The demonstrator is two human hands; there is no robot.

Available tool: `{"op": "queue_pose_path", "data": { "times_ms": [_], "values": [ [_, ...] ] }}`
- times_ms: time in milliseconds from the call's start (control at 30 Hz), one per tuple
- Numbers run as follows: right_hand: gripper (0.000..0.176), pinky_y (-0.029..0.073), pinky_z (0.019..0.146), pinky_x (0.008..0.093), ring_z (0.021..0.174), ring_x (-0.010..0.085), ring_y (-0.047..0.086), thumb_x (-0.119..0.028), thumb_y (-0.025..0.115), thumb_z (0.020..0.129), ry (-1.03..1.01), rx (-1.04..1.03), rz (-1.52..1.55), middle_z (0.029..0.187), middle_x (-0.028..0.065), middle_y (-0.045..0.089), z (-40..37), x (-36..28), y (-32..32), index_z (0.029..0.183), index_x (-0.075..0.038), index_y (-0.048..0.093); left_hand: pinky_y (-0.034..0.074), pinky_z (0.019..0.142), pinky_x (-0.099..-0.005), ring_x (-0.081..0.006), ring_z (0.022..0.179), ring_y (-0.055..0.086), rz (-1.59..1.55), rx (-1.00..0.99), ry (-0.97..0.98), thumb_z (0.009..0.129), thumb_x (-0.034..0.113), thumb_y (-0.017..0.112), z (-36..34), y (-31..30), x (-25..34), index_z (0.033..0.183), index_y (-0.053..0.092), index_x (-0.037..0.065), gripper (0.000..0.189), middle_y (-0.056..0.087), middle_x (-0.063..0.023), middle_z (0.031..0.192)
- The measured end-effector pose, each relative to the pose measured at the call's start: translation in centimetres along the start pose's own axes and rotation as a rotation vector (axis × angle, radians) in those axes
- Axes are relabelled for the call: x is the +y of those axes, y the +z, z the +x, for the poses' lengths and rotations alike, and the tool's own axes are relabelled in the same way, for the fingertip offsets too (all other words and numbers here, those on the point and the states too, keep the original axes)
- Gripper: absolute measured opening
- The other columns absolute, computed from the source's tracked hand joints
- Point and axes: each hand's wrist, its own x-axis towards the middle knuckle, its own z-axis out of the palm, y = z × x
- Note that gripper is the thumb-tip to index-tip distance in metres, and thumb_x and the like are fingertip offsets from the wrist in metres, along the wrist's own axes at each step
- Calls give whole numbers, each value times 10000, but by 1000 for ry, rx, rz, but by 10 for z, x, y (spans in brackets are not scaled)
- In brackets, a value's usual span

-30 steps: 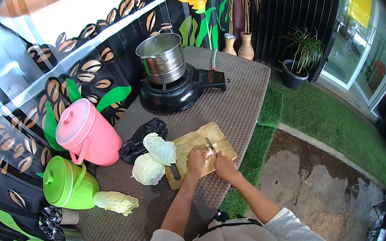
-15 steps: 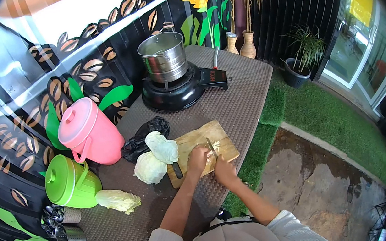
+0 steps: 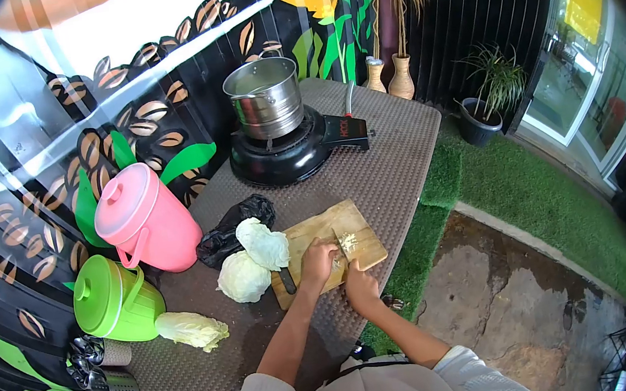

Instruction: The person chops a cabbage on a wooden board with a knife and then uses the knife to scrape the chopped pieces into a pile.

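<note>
My right hand (image 3: 361, 285) is closed round the handle of a knife (image 3: 342, 249), its blade pointing away from me over a wooden cutting board (image 3: 362, 222). Just left of the blade, my left hand (image 3: 319, 261) rests on the board with curled fingers; whatever they hold is hidden. Small chopped pale pieces (image 3: 348, 243) lie to the right of the blade. A dark handle (image 3: 288, 281) lies at the board's left edge. Beside the board are a round cabbage (image 3: 243, 277) and a pale cabbage piece (image 3: 262, 242) leaning against it.
A metal pot (image 3: 265, 104) stands on a black portable stove (image 3: 277, 161) at the back. To the left are a black plastic bag (image 3: 225, 233), a pink lidded jug (image 3: 156, 219), a green lidded jug (image 3: 117, 302), a napa cabbage (image 3: 191, 331) and a metal utensil holder (image 3: 116, 384).
The knife and right hand have shifted slightly toward me, and the blade now sits lower, close to the left fingers. More of the chopped pieces show to the right of the blade.
</note>
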Motion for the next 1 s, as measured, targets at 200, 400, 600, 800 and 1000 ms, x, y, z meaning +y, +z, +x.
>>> {"op": "queue_pose_path", "data": {
  "times_ms": [200, 400, 600, 800, 1000],
  "values": [
    [262, 532, 684, 449, 801, 384, 653, -158, 460, 880, -114, -14, -31, 832, 246, 643, 28, -2, -21, 1068, 22, 425, 469, 785, -408, -334, 861, 587, 23, -105, 138, 740, 73, 626, 4, -9, 3, 823, 689, 39, 110, 631, -176, 840],
    [245, 521, 735, 460, 855, 390, 644, -171, 454, 887, -31, -88, 24, 885, 259, 636, -5, -6, -28, 1057, 0, 410, 470, 776, -405, -335, 852, 596, 24, -136, 132, 734, 64, 618, 6, -7, -10, 804, 683, 31, 102, 642, -162, 833],
    [243, 507, 748, 496, 866, 404, 633, -144, 431, 877, -75, -82, 18, 876, 287, 624, 17, 0, -24, 1058, 18, 423, 472, 715, -394, -329, 807, 607, -83, -44, 100, 728, 70, 631, 4, -1, -13, 780, 678, 22, 85, 634, -150, 846],
    [252, 519, 705, 487, 825, 384, 649, -145, 466, 872, -132, -76, -49, 857, 273, 632, 2, -6, -26, 1054, 24, 429, 473, 707, -393, -322, 807, 609, -64, -42, 12, 741, 69, 626, 2, -3, -8, 771, 661, 15, 71, 634, -142, 842],
    [228, 536, 586, 448, 681, 377, 656, -161, 448, 891, -194, 100, -56, 723, 208, 645, 28, 0, 0, 1020, 25, 428, 480, 715, -389, -318, 809, 616, -137, -29, 36, 764, 48, 621, 1, -9, -7, 838, 663, 1, 97, 642, -138, 875]
  ]
}}
